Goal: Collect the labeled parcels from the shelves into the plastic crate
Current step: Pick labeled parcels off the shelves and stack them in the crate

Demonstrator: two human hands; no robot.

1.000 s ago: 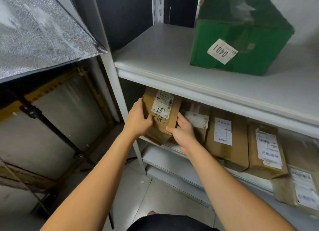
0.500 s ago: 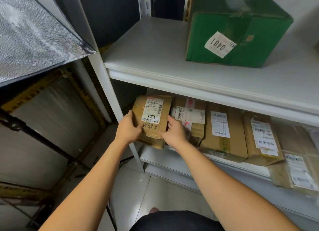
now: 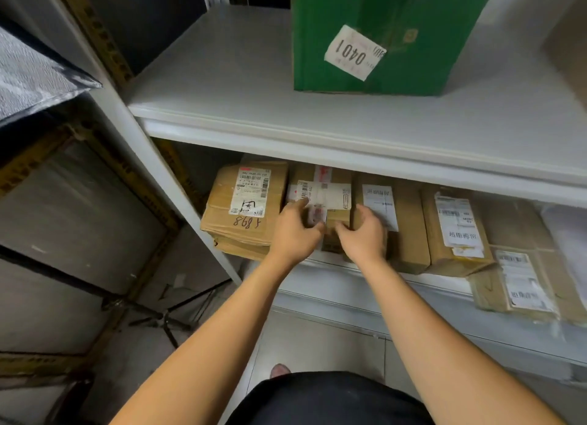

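Down at the row's second box, the left hand (image 3: pixel 295 232) and right hand (image 3: pixel 365 234) clasp the taped parcel (image 3: pixel 327 195) from either side, fingers curled at its edges. It stands on the lower shelf (image 3: pixel 330 267), packed tight between the parcel marked 898 (image 3: pixel 244 211) on the left and a taller brown parcel (image 3: pixel 403 227) on the right. Further right stand another labelled parcel (image 3: pixel 454 230) and a flat one (image 3: pixel 521 284). The upper shelf (image 3: pixel 222 84) overhangs them, carrying a green box (image 3: pixel 381 36).
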